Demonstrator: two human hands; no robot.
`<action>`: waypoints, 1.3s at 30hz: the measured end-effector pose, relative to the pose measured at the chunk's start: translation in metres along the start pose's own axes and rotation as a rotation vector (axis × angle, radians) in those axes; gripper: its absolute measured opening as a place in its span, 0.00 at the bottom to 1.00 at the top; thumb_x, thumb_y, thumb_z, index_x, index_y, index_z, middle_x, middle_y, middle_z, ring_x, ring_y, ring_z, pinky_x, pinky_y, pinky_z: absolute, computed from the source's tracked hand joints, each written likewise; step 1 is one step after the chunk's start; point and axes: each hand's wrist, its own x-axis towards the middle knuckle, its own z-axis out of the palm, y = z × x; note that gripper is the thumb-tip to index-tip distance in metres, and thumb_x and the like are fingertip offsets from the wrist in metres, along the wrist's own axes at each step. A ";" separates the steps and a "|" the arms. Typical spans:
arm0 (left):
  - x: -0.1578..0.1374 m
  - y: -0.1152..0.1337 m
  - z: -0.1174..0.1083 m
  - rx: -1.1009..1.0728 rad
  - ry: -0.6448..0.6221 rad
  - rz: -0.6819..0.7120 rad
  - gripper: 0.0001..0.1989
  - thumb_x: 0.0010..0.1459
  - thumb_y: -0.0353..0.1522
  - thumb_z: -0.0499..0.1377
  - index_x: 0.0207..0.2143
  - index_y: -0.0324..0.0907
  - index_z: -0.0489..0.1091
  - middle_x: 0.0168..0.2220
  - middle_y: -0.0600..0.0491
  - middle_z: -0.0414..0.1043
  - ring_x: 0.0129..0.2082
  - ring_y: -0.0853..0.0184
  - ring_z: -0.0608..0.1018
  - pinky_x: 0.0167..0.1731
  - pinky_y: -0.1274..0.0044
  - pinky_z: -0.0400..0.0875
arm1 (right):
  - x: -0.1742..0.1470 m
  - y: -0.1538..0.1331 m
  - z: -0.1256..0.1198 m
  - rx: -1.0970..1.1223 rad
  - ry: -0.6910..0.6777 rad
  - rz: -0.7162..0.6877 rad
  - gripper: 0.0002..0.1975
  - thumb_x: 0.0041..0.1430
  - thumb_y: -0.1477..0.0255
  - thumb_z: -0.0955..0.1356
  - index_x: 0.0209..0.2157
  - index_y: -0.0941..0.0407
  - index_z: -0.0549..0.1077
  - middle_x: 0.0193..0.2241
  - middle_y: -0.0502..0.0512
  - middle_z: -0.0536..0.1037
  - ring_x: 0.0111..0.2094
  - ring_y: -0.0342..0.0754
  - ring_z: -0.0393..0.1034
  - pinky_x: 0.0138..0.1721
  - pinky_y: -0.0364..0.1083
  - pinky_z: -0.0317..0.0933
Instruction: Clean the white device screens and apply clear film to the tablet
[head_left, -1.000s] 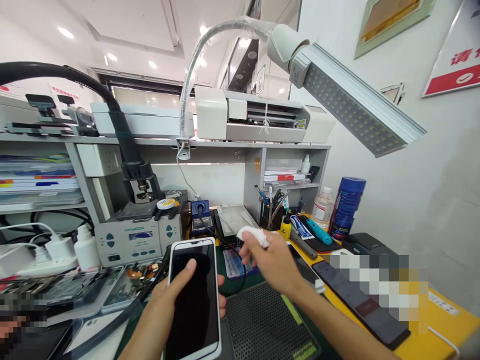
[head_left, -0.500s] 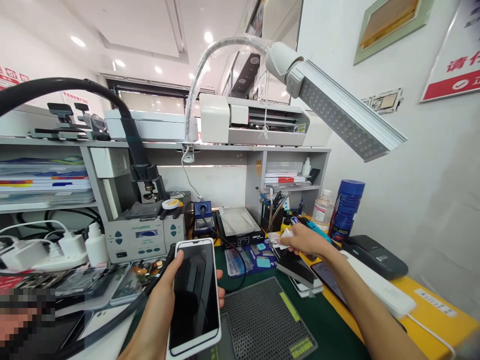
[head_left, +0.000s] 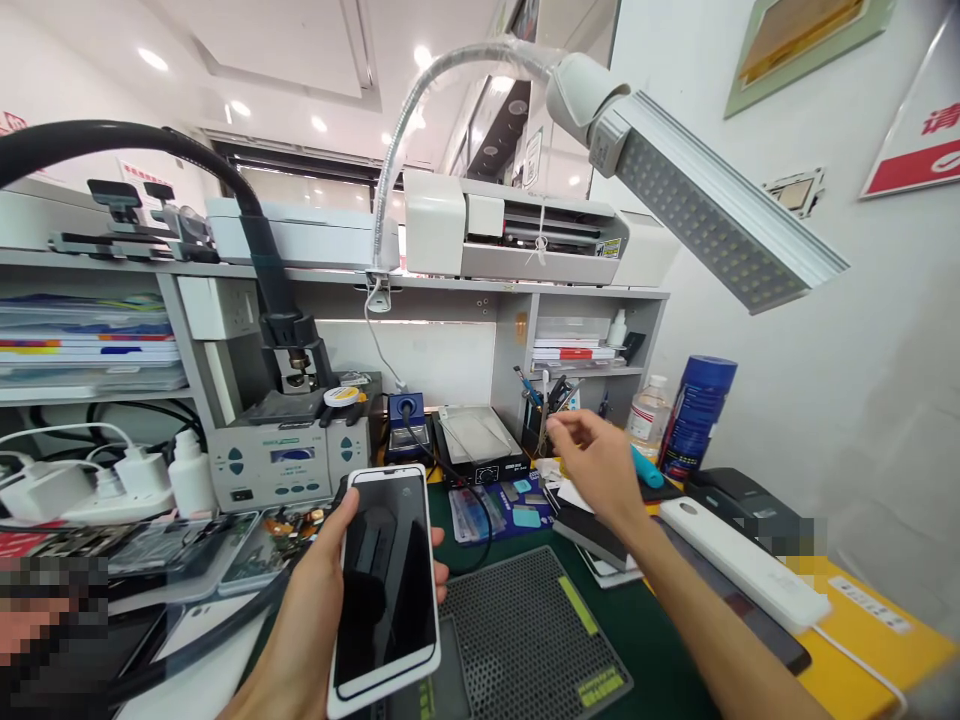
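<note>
My left hand (head_left: 307, 600) is wrapped round a white-framed smartphone (head_left: 386, 590), thumb along its left edge and fingertips at the right. Its dark screen faces up. My right hand (head_left: 592, 460) reaches forward to the tool holder (head_left: 531, 425), which carries brushes, tweezers and other slim tools. Thumb and index finger come together in a pinch beside the upright tools; whether a tool is between them is hidden. Below that wrist lies a stack of phones (head_left: 592, 535). A grey perforated mat (head_left: 525, 630) is spread on the green bench surface to the right of the smartphone.
A grey soldering station (head_left: 277, 465) and a heating plate (head_left: 476, 440) line the back. On the right are a blue can (head_left: 697, 415), a clear bottle (head_left: 649, 410) and a white power strip (head_left: 742, 560). A lamp (head_left: 720, 200) hangs overhead; a black hose (head_left: 217, 640) crosses the left.
My right hand has moved up and slightly back-left, from the white crumpled material above the phone stack to the tool holder. The smartphone stays in my left hand. The view has shifted slightly.
</note>
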 end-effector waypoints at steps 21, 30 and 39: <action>0.007 0.000 -0.001 -0.093 0.135 0.273 0.27 0.61 0.50 0.55 0.42 0.35 0.77 0.29 0.44 0.79 0.31 0.54 0.82 0.28 0.69 0.78 | -0.111 -0.064 0.060 0.659 -0.810 0.246 0.13 0.54 0.75 0.67 0.42 0.59 0.76 0.35 0.54 0.74 0.36 0.48 0.70 0.37 0.45 0.64; 0.007 0.000 -0.002 -0.014 0.112 0.275 0.32 0.59 0.55 0.54 0.43 0.35 0.77 0.32 0.45 0.79 0.31 0.57 0.81 0.29 0.72 0.75 | -0.106 -0.062 0.058 0.695 -0.849 0.409 0.17 0.55 0.75 0.66 0.47 0.58 0.77 0.40 0.58 0.77 0.44 0.53 0.73 0.44 0.49 0.67; 0.007 -0.002 -0.001 -0.022 0.116 0.286 0.32 0.58 0.56 0.55 0.38 0.35 0.77 0.30 0.45 0.78 0.30 0.60 0.79 0.31 0.74 0.73 | -0.112 -0.063 0.059 0.667 -0.813 0.343 0.20 0.53 0.71 0.69 0.49 0.58 0.75 0.41 0.59 0.78 0.41 0.54 0.74 0.43 0.51 0.70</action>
